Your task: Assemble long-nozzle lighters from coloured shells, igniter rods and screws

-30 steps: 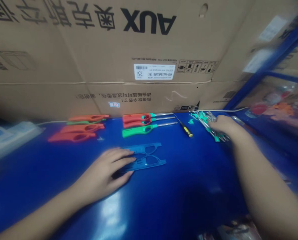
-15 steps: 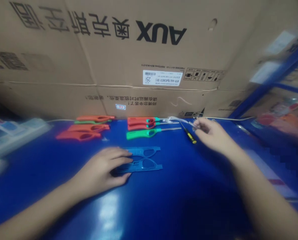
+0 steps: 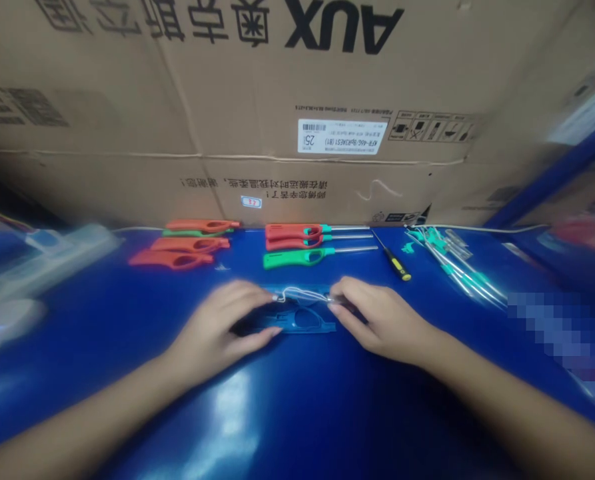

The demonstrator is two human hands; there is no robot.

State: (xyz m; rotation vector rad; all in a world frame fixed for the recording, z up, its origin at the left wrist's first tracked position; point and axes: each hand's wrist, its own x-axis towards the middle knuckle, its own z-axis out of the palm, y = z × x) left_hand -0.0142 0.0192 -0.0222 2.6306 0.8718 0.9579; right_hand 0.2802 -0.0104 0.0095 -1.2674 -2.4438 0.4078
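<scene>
Two blue lighter shell halves (image 3: 308, 320) lie side by side on the blue tabletop, with trigger openings toward the right. My left hand (image 3: 222, 320) curls around their left end, thumb at the near edge and index finger by the far half. My right hand (image 3: 377, 313) is closed in a pinch at the right end of a thin white wire (image 3: 304, 291), which bows over the far half. The wire's left end meets my left index fingertip; whether that finger presses it I cannot tell. The part inside my right fingers is mostly hidden.
Behind the shells lie red and green lighters (image 3: 297, 257) with metal tubes, and orange shells (image 3: 174, 260). A yellow-black screwdriver (image 3: 397, 265) and several metal tubes with green ends (image 3: 452, 267) lie right. A power strip (image 3: 77, 250) sits left; a cardboard wall (image 3: 227, 133) stands behind.
My right hand has come from the back right to the shells, bringing the white wire over the far half. My left hand has stayed at the shells' left end. The view has shifted slightly.
</scene>
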